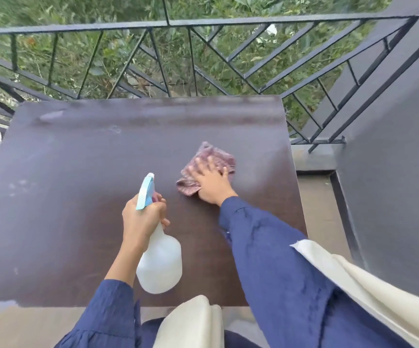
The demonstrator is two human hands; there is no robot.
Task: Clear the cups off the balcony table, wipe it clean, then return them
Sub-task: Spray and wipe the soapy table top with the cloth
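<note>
A dark brown balcony table (78, 187) fills the middle of the view, with pale smears and droplets across its left and far parts. My left hand (140, 217) grips the neck of a white spray bottle (160, 264) with a light blue nozzle, held above the table's near half. My right hand (209, 180) presses flat, fingers spread, on a crumpled pink checked cloth (216, 156) right of the table's centre. No cups are in view.
A black metal railing (193, 56) runs just behind the table, with green bushes beyond it. A grey wall (391, 172) rises at the right, with a strip of tan floor (319, 212) between it and the table.
</note>
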